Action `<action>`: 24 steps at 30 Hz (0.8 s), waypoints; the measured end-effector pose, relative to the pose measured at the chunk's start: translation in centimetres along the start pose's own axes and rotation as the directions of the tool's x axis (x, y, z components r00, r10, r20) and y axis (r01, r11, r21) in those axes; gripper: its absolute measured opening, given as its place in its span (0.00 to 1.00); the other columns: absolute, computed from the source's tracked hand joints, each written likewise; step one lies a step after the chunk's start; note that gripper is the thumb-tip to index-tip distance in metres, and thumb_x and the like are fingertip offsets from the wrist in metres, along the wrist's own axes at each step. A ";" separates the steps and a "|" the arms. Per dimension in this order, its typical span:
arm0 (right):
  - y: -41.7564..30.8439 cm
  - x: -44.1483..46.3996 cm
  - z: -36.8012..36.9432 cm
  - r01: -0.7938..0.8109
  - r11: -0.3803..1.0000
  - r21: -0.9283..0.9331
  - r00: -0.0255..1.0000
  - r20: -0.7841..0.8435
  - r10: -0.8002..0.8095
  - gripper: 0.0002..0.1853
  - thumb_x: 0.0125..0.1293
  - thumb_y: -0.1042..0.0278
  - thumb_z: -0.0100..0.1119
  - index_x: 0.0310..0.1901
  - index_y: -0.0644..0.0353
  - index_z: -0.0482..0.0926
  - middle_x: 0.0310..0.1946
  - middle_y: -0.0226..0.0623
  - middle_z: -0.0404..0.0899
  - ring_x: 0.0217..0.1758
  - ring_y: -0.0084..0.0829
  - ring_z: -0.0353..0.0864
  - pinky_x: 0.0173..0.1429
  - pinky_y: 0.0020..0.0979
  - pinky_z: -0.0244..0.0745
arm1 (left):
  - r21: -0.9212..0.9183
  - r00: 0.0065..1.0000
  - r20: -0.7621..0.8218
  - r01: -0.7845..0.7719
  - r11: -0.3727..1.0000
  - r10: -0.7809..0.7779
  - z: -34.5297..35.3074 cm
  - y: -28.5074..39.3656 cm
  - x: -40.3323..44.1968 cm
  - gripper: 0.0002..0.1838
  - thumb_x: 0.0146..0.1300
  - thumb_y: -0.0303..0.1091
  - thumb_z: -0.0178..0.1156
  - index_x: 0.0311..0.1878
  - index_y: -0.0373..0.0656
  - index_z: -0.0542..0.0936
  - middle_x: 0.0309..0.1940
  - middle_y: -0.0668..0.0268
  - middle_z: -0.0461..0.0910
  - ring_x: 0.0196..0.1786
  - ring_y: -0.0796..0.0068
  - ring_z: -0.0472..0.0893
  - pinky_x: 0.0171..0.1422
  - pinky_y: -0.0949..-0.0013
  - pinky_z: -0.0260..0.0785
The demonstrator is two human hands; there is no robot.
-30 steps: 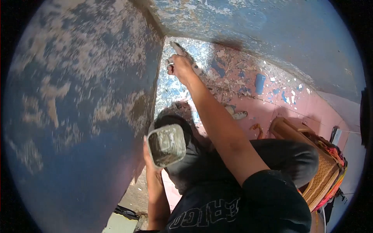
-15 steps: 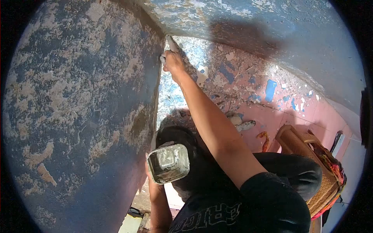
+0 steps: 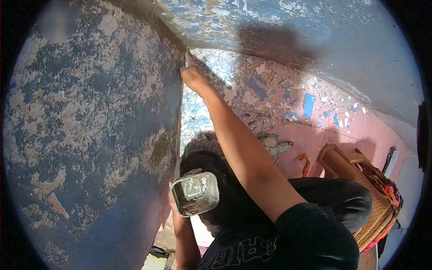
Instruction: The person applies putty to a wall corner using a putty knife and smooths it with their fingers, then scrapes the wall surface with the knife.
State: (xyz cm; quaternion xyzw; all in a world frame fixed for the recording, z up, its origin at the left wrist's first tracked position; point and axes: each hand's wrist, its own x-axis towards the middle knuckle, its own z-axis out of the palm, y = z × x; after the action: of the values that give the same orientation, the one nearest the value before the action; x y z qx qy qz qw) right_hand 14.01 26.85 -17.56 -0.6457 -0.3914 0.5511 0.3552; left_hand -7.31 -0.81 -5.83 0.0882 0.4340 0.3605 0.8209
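My right hand [image 3: 194,79] is stretched out to the corner where two walls meet the floor. Its fingers are closed round a pale, narrow tool [image 3: 189,59] whose end points into that corner; most of the tool is hidden by the hand. Close to my body, my left hand [image 3: 174,203] grips a square clear tub [image 3: 208,191] by its side. The tub is tilted so its opening faces up at me, and whitish-grey residue smears its inner walls. On the left stands the blue wall [image 3: 103,126] with peeling paint.
Paint flakes litter the pink floor [image 3: 333,155], with a larger blue chip [image 3: 308,106] among them. A brown woven plastic stool [image 3: 344,168] with colourful cloth [image 3: 392,194] stands on the right. A pale-smeared object [image 3: 281,147] lies near my knee. Another peeling wall [image 3: 333,49] rises ahead.
My view has shifted slightly. My right hand has turned at the corner, so the pale part that stuck out on its left side is hidden. The tub stays in my left hand.
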 end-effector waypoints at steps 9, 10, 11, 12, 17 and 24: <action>0.3 -0.2 0.4 -0.126 0.785 0.606 0.988 0.007 0.154 0.16 0.64 0.70 0.46 0.54 0.59 0.68 0.39 0.38 0.61 0.39 0.33 0.63 0.42 0.34 0.61 | -0.223 1.000 -0.005 -0.027 0.975 0.027 -5.0 -2.0 -1.0 0.52 0.70 0.70 0.40 0.71 0.21 0.59 0.66 0.39 0.69 0.65 0.46 0.75 0.71 0.50 0.68; 0.0 -0.1 0.4 -0.143 0.701 0.698 0.988 0.054 0.148 0.10 0.61 0.73 0.46 0.42 0.60 0.76 0.21 0.30 0.62 0.24 0.25 0.58 0.28 0.30 0.58 | -0.133 0.999 -0.035 -0.034 0.991 0.030 -4.6 -1.8 -1.1 0.52 0.70 0.69 0.40 0.71 0.21 0.59 0.66 0.39 0.69 0.65 0.46 0.75 0.71 0.50 0.68; -0.3 0.0 0.2 -0.130 0.708 0.694 0.990 0.049 0.133 0.05 0.62 0.72 0.47 0.29 0.55 0.64 0.20 0.29 0.61 0.23 0.23 0.58 0.27 0.29 0.56 | -0.042 0.997 -0.064 -0.038 0.998 0.035 -4.1 -1.5 -1.1 0.51 0.71 0.69 0.39 0.71 0.21 0.58 0.66 0.38 0.69 0.65 0.46 0.75 0.71 0.50 0.68; -0.7 -0.1 0.2 -0.130 0.710 0.692 0.990 0.050 0.133 0.05 0.62 0.72 0.47 0.29 0.55 0.64 0.20 0.29 0.61 0.23 0.23 0.58 0.27 0.29 0.56 | -0.044 0.997 -0.064 -0.039 0.998 0.036 -3.8 -1.4 -1.0 0.51 0.71 0.69 0.39 0.71 0.21 0.58 0.66 0.38 0.69 0.65 0.46 0.75 0.71 0.50 0.68; -1.2 -0.1 -0.1 -0.172 0.757 0.630 0.985 0.085 0.154 0.29 0.69 0.65 0.43 0.72 0.59 0.63 0.32 0.41 0.76 0.34 0.36 0.74 0.41 0.43 0.69 | -0.027 0.999 -0.042 -0.034 0.999 0.032 -2.2 -0.7 -0.7 0.50 0.70 0.68 0.41 0.70 0.20 0.61 0.64 0.39 0.71 0.62 0.50 0.78 0.68 0.53 0.71; 0.0 -2.6 -1.1 0.157 0.974 0.163 0.988 -0.016 -0.157 0.38 0.68 0.68 0.43 0.79 0.54 0.47 0.79 0.53 0.46 0.79 0.52 0.56 0.78 0.42 0.56 | -0.007 1.000 -0.001 -0.028 1.000 0.028 0.1 0.0 -0.3 0.49 0.70 0.67 0.44 0.68 0.20 0.64 0.62 0.41 0.74 0.59 0.55 0.81 0.64 0.56 0.76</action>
State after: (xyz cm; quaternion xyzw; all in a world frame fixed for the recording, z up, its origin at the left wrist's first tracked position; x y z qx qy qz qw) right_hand 14.87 24.52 -16.33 -0.5823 -0.3942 0.5506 0.4499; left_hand -7.29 -1.00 -5.58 0.0913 0.4318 0.3736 0.8158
